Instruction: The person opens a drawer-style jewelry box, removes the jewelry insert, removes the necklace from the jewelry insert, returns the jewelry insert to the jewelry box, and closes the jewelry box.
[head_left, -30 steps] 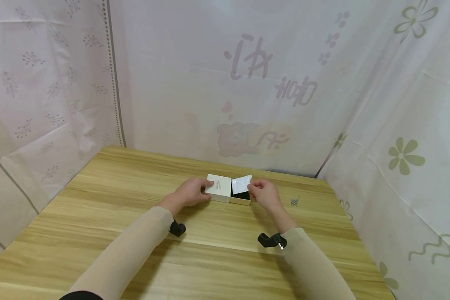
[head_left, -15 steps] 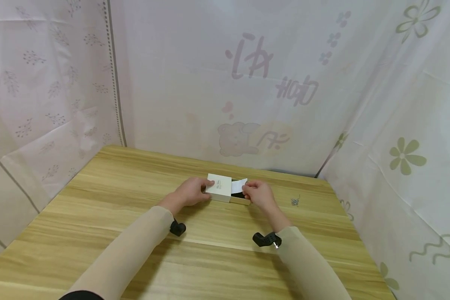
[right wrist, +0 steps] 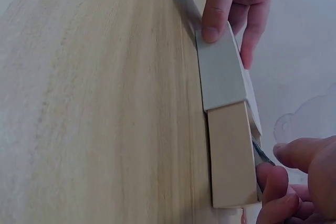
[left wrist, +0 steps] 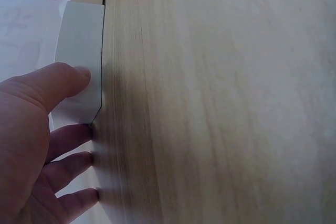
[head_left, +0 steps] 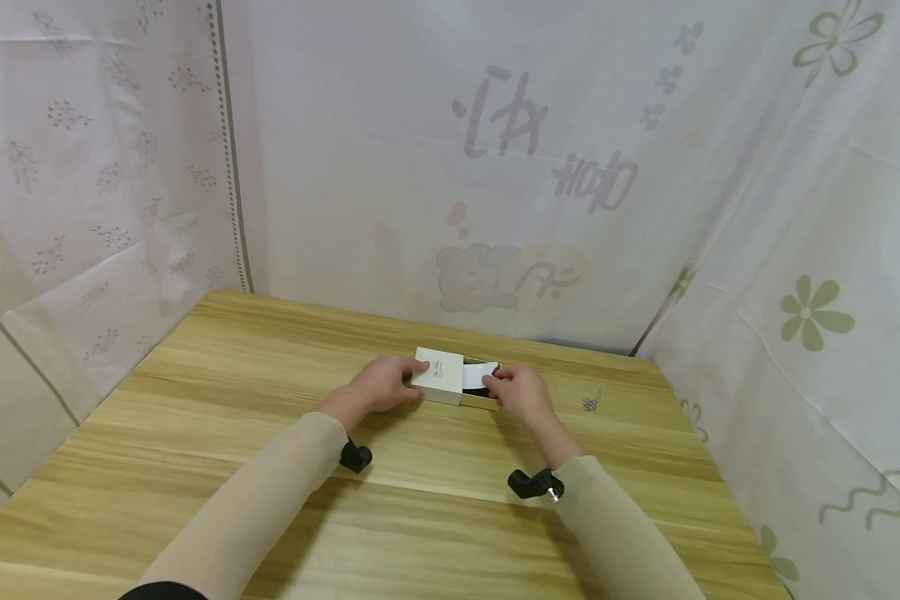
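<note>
A small white cardboard box (head_left: 438,375) with fine print on its lid lies near the back of the table, its inner drawer (right wrist: 231,156) pulled partly out to the right. My left hand (head_left: 378,383) grips the left end of the box's outer sleeve, the thumb on its near side in the left wrist view. A flat white packet (head_left: 477,375) lies over the dark inside of the drawer, its left end at the sleeve's mouth. Between thumb and fingers, my right hand (head_left: 520,390) pinches the packet's right end. Its fingertips are right at the drawer's open end.
A small tangle of thin silvery chain (head_left: 591,404) rests on the wooden table (head_left: 420,517), right of my right hand. Patterned cloth (head_left: 345,167) hangs behind the table and along both sides. Each wrist wears a black camera mount (head_left: 356,457).
My right hand has moved a little left, lowering the white packet from a tilted position into the drawer, where it now lies flatter. The left hand and the box have stayed put.
</note>
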A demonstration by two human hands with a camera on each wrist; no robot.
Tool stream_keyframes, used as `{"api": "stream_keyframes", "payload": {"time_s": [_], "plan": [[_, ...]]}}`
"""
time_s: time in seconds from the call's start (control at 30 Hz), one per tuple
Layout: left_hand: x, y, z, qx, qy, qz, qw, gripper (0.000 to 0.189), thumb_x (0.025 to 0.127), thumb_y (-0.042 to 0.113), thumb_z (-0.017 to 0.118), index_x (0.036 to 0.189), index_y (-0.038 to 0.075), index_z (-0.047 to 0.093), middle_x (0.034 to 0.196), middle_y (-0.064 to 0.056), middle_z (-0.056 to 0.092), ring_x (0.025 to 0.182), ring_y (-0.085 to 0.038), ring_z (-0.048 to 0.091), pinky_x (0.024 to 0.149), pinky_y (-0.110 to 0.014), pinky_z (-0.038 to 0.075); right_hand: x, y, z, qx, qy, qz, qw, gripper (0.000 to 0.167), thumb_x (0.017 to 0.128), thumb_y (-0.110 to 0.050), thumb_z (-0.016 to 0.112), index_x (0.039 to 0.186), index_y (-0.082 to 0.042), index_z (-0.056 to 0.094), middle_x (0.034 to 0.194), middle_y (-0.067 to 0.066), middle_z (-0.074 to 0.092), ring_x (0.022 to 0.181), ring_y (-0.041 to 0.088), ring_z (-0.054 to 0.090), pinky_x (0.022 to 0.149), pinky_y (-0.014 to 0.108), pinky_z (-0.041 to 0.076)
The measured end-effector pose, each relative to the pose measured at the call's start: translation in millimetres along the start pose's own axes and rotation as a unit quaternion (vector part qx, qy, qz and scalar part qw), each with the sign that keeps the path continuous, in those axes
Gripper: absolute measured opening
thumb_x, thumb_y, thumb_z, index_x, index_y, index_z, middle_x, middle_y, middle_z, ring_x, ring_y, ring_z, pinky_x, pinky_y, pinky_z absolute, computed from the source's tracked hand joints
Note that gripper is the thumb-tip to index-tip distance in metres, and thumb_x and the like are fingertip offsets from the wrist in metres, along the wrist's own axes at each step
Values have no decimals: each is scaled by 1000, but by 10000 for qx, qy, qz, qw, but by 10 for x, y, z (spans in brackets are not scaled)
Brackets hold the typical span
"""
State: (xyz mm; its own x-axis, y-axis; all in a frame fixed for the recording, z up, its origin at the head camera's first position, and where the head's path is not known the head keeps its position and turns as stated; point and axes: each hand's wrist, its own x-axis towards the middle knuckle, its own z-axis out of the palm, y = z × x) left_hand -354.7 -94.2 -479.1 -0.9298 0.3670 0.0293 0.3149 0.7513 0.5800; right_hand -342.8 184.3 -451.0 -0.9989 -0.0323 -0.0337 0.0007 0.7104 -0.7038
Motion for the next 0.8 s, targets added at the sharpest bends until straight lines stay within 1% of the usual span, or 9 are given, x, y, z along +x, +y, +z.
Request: {"api": "stream_keyframes", "payload": {"time_s": [0.13, 0.27, 0.47, 0.6, 0.7, 0.8], "plan": [[3, -2, -7, 26, 9, 27, 10000, 59, 102, 26, 81, 157, 17, 63, 143, -11, 73, 107, -20, 60, 104, -40, 53, 1, 16, -49, -78, 18, 11, 10000, 32, 108, -32, 71, 104, -2, 80, 87, 9, 79, 76, 21, 72, 65, 27, 49], [-8, 0, -11, 11, 2, 49, 10000, 58, 102, 26, 81, 157, 16, 63, 141, -12, 73, 106, -20, 60, 102, -40, 53, -1, 45, -104, 18, 62, 73, 10000, 32, 107, -33, 71, 115, -3, 80, 91, 7, 80, 77, 18, 74, 66, 26, 51], [-27, -3, 2, -27, -1, 69, 10000, 58, 102, 25, 81, 157, 16, 62, 141, -11, 73, 105, -20, 60, 100, -39, 52, 1, 111, -197, 81, 76, 170, 9998, 38, 108, -33, 69, 127, -2, 78, 101, 14, 82, 83, 23, 77, 67, 26, 53], [-22, -9, 8, -24, 16, 79, 10000, 58, 102, 25, 81, 157, 16, 62, 141, -12, 73, 105, -20, 60, 101, -39, 52, 12, 151, -249, 23, 130, 162, 9998, 40, 109, -34, 68, 130, 0, 76, 106, 17, 82, 86, 27, 78, 66, 26, 52], [-16, -11, 5, -20, 39, 98, 9999, 58, 102, 25, 81, 157, 16, 63, 141, -11, 74, 105, -20, 60, 101, -39, 53, 23, 175, -282, -8, 180, 191, 9997, 41, 109, -34, 68, 130, 0, 76, 107, 17, 82, 90, 31, 79, 66, 26, 51], [-4, -14, 5, -4, 40, 121, 9999, 58, 102, 25, 81, 157, 16, 63, 142, -11, 74, 105, -20, 60, 102, -39, 53, 34, 217, -309, 9, 175, 235, 9996, 40, 109, -33, 66, 131, 0, 74, 108, 16, 82, 91, 31, 78, 67, 26, 52]]}}
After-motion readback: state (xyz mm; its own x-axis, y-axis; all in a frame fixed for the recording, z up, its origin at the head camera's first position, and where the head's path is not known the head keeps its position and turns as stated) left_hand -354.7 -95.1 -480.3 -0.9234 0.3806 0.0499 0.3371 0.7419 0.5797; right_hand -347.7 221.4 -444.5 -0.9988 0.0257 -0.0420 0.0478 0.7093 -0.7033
